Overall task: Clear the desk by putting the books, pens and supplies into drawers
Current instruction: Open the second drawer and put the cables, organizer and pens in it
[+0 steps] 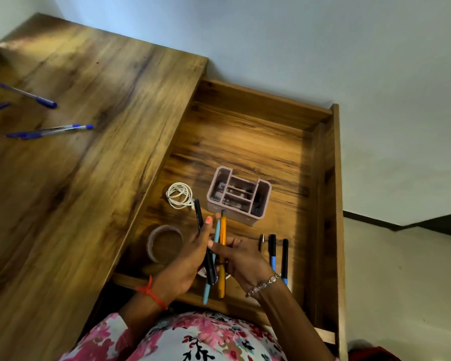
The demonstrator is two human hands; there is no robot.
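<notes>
An open wooden drawer (255, 142) sits below the desk top (84, 142). Over its front part, my left hand (190, 259) holds a bundle of pens: a black one (199, 217), a light blue one (216, 230) and an orange one (223, 231). My right hand (241, 259) pinches the orange pen near its middle. Three pens (272, 250) lie side by side on the drawer floor to the right of my right hand. Several blue pens (50, 130) lie on the desk top at the left.
In the drawer stand a pink divided organiser (238, 195), a coiled white cable (179, 195) and a tape roll (164, 243). Another blue pen (29, 95) lies further back on the desk. The drawer's right wall (335, 204) borders the floor.
</notes>
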